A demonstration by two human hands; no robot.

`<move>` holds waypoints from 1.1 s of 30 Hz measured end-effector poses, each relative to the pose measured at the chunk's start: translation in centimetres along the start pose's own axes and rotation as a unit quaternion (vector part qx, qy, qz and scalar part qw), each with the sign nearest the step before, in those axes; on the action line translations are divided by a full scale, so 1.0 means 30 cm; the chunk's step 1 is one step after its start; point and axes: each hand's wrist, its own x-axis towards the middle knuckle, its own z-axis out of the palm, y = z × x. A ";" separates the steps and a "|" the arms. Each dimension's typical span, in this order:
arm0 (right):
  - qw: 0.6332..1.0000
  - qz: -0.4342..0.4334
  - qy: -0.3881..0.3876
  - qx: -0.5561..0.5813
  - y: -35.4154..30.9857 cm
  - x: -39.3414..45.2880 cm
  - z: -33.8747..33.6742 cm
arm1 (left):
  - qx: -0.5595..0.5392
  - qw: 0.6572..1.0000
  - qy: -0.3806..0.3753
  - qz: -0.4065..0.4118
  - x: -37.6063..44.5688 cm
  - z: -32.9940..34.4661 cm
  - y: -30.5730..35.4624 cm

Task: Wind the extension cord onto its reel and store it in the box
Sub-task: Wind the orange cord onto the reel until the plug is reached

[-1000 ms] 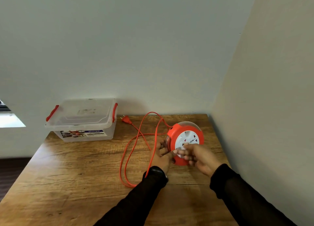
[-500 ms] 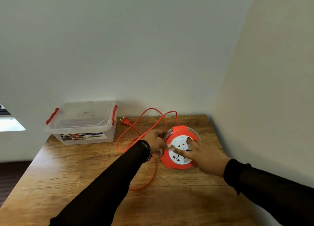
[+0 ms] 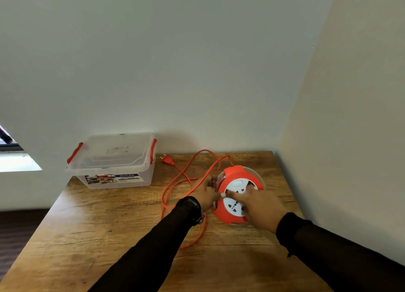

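Observation:
An orange reel (image 3: pixel 232 175) with a white socket face lies flat on the wooden table (image 3: pixel 109 226) near the right wall. My right hand (image 3: pixel 260 206) rests on top of it, fingers spread over the white face. My left hand (image 3: pixel 207 192) pinches the orange cord (image 3: pixel 175 182) at the reel's left edge. Loose cord loops lie to the left and behind, ending in an orange plug (image 3: pixel 167 159). A clear plastic box (image 3: pixel 114 160) with red latches and its lid on stands at the back left.
Walls close off the table at the back and the right. The table's left edge drops to a dark floor (image 3: pixel 19 230). A bright window sill (image 3: pixel 17 162) shows at far left.
The reel went from tilted up on its edge to lying flat. My right hand moved onto its face and my left hand shifted up to the cord at its left edge. Cord loops drew closer.

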 end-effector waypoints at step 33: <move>0.568 0.295 -0.114 0.760 -0.069 -0.008 -0.113 | -0.259 0.956 0.134 0.024 -0.032 0.049 -0.167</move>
